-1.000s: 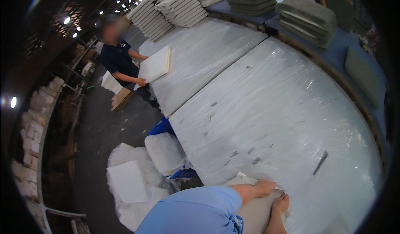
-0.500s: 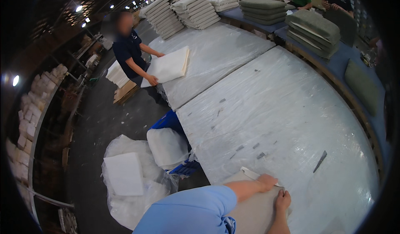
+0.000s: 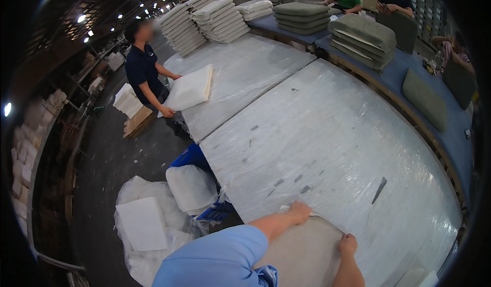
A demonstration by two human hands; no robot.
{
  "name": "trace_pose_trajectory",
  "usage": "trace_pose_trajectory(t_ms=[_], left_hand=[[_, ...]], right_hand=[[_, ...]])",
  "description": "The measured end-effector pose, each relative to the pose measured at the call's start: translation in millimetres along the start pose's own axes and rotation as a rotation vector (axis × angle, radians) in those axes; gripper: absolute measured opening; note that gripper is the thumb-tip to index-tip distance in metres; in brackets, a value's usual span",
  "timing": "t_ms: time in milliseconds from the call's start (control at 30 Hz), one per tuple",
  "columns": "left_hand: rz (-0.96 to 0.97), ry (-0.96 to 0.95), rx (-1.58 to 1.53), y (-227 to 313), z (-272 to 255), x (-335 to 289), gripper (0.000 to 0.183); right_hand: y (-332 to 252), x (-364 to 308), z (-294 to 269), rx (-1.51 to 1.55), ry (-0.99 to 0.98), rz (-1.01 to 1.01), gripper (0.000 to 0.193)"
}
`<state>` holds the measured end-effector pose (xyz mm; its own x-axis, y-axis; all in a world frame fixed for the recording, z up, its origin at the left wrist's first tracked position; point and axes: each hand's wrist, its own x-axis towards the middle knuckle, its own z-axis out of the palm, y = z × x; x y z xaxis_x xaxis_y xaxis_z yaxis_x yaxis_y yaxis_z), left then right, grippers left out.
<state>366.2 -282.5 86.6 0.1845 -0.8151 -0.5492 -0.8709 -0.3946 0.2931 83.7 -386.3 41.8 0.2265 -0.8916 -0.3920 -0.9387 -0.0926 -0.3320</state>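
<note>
A light beige cushion cover (image 3: pixel 307 248) lies on the plastic-wrapped table (image 3: pixel 332 149) right in front of me. My left hand (image 3: pixel 299 213) is closed on its far edge near the left corner, where a bit of pale lining shows. At the far right corner my right hand (image 3: pixel 348 243) grips the same edge, fingers curled. Between the two hands the edge runs as a slightly raised, pale strip. Whether foam lies inside the cover cannot be seen. My light blue sleeve hides its near left part.
A blue crate (image 3: pixel 192 156) holding a white cushion (image 3: pixel 192 187) stands left of the table, beside a plastic-wrapped pile with a white foam slab (image 3: pixel 142 223). A co-worker (image 3: pixel 143 72) handles white foam (image 3: pixel 189 90). Cushion stacks (image 3: pixel 217 18) stand behind; green cushions (image 3: pixel 363 41) sit on the blue table.
My hands have moved apart along the cover's far edge, the left one going left to the far left corner. The co-worker still holds the foam. My view has shifted slightly.
</note>
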Motion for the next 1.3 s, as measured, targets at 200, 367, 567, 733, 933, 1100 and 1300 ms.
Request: trace_pose_trajectory(t_ms=[200, 367, 567, 733, 933, 1100, 1300], left_hand=[[0.055, 0.115, 0.048, -16, 21, 35, 0.026], [0.044, 0.184, 0.092, -22, 59, 61, 0.02], [0.066, 0.184, 0.009, -19, 42, 56, 0.022], [0.066, 0.159, 0.087, -33, 32, 45, 0.025], [0.126, -0.039, -0.039, -45, 3, 20, 0.033], [-0.06, -0.11, -0.007, -65, 9, 15, 0.035], [-0.059, 0.099, 0.163, -54, 25, 21, 0.025]], right_hand=[[-5, 12, 40, 0.307, 0.295, 0.03, 0.026], [-1, 33, 46, 0.37, 0.299, 0.186, 0.029], [-16, 31, 21, 0.336, 0.151, 0.23, 0.03], [-13, 22, 7, 0.354, -0.037, 0.105, 0.036], [25, 23, -52, -0.01, -0.525, 0.004, 0.039], [22, 23, -45, 0.35, -0.499, 0.46, 0.038], [32, 16, 8, 0.285, 0.056, 0.302, 0.03]])
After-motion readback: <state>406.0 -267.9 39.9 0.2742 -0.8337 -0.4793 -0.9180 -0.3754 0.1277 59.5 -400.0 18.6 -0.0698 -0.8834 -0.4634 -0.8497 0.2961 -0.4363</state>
